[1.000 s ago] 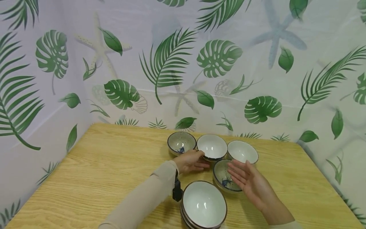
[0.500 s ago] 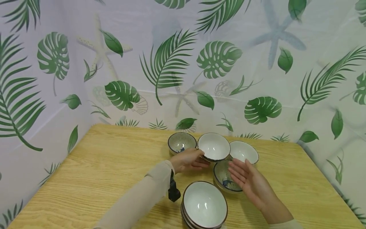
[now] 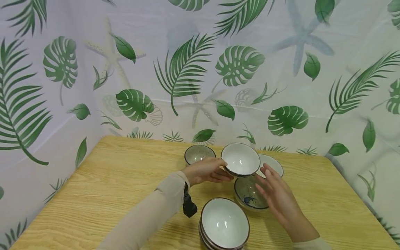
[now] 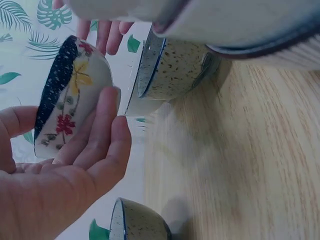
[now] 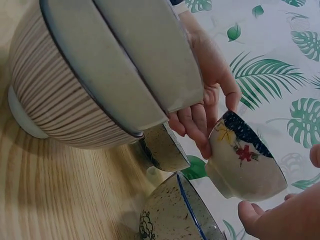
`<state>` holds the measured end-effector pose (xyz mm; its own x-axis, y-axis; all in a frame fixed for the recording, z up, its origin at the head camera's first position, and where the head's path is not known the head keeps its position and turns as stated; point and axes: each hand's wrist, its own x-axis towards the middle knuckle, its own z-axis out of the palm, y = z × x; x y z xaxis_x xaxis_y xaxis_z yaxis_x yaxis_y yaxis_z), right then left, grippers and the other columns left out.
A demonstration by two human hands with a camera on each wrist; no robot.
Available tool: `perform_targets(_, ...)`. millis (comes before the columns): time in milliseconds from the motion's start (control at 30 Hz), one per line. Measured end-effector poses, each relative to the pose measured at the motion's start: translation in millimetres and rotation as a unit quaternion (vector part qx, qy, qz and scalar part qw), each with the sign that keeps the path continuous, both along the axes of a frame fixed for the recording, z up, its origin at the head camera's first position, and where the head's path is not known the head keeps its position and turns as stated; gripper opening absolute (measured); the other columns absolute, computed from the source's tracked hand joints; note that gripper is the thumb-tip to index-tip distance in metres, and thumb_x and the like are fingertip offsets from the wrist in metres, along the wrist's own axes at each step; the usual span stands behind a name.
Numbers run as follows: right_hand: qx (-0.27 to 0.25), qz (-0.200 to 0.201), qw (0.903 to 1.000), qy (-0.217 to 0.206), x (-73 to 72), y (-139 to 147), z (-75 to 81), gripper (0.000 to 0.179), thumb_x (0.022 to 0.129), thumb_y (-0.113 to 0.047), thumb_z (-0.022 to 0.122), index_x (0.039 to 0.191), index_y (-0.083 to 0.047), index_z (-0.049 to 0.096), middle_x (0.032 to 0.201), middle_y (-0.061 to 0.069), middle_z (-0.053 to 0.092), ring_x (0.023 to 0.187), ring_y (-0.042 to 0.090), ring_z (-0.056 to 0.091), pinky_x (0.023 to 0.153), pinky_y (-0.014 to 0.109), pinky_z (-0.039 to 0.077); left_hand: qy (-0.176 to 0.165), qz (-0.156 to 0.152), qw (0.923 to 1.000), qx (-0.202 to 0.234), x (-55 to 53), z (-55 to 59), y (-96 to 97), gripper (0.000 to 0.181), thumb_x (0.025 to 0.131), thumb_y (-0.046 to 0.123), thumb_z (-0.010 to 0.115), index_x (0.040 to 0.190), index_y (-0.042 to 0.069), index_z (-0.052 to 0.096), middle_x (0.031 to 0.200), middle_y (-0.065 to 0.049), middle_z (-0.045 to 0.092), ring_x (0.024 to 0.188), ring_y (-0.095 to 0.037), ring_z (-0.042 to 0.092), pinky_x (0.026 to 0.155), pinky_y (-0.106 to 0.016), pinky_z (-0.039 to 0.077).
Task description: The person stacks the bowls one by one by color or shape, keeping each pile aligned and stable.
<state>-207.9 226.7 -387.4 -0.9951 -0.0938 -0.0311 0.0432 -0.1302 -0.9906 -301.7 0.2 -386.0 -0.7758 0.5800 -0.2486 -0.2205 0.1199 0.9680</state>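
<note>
A small white bowl (image 3: 240,159) with a dark blue rim band and painted flowers hangs tilted above the table. My left hand (image 3: 206,170) grips it at its left side, thumb at the rim and fingers under the wall, as the left wrist view shows. Around the other side, my right hand (image 3: 279,198) has relaxed fingers right at the bowl's wall. In the right wrist view the flowered side of the bowl (image 5: 245,170) faces the camera, between both hands. Below it stands a speckled bowl (image 3: 250,194) with a blue design inside.
Another speckled bowl (image 3: 200,152) stands at the back, partly behind my left hand. To the right is a white bowl (image 3: 273,166), partly covered. A stack of larger bowls (image 3: 225,222), striped outside, stands at the table's (image 3: 125,194) near side. Leaf-print cloth hangs behind.
The flowered bowl has risen off the table and moved slightly right in my left hand. My right hand's fingers have turned and come up closer to it.
</note>
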Motion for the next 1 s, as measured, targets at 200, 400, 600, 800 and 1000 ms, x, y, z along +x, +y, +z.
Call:
perform_targets(200, 0.044, -0.002, 0.9987, 0.027, 2.1, -3, 0.8, 0.068, 0.103, -0.031, 0.042, 0.154, -0.004, 0.005, 0.159, 0.014, 0.008, 0.140, 0.028, 0.022, 0.099, 0.016, 0.042, 0.012, -0.002, 0.9999, 0.002, 3.5, 3.0, 0.7, 0.030, 0.098, 0.026, 0.048, 0.117, 0.005, 0.059, 0.100, -0.014, 0.071, 0.092, -0.023, 0.069, 0.096, -0.047, 0.049)
perform_targets(400, 0.129, -0.025, 0.9903, 0.046, 4.7, -7, 2.8, 0.076, 0.098, -0.021, 0.055, 0.155, -0.013, 0.005, 0.158, 0.018, 0.009, 0.138, 0.037, 0.028, 0.103, 0.025, 0.041, 0.020, -0.023, 0.9995, 0.012, 8.2, 9.7, 0.1, 0.033, 0.098, 0.028, 0.048, 0.120, 0.003, 0.056, 0.103, -0.016, 0.070, 0.093, -0.022, 0.069, 0.094, -0.044, 0.051)
perform_targets(600, 0.173, -0.048, 0.9805, 0.079, 4.9, -13, 6.2, 0.082, 0.093, -0.013, 0.063, 0.154, -0.012, 0.009, 0.154, 0.020, 0.016, 0.128, 0.044, 0.040, 0.084, 0.011, 0.046, 0.025, -0.041, 0.9986, 0.019, 14.3, 19.5, -1.8, 0.034, 0.099, 0.029, 0.050, 0.121, 0.003, 0.052, 0.103, -0.018, 0.070, 0.091, -0.021, 0.069, 0.092, -0.042, 0.052)
perform_targets(800, 0.182, -0.058, 0.9789, 0.073, 6.3, -13, 6.8, 0.084, 0.092, -0.014, 0.066, 0.154, -0.010, 0.009, 0.154, 0.022, 0.017, 0.129, 0.047, 0.040, 0.083, 0.010, 0.047, 0.073, -0.032, 0.9968, -0.005, 20.8, 22.4, -7.4, 0.035, 0.097, 0.031, 0.056, 0.118, 0.003, 0.054, 0.110, -0.012, 0.063, 0.107, -0.025, 0.062, 0.091, -0.035, 0.053)
perform_targets(1000, 0.168, -0.051, 0.9808, 0.084, 9.3, -12, 4.4, 0.081, 0.093, -0.014, 0.064, 0.153, -0.010, 0.011, 0.154, 0.021, 0.017, 0.129, 0.047, 0.037, 0.084, 0.010, 0.046, 0.087, -0.017, 0.9959, 0.018, 21.9, 20.6, -11.0, 0.050, 0.092, 0.030, 0.064, 0.133, 0.006, 0.047, 0.113, -0.010, 0.061, 0.108, -0.024, 0.062, 0.096, -0.035, 0.050)
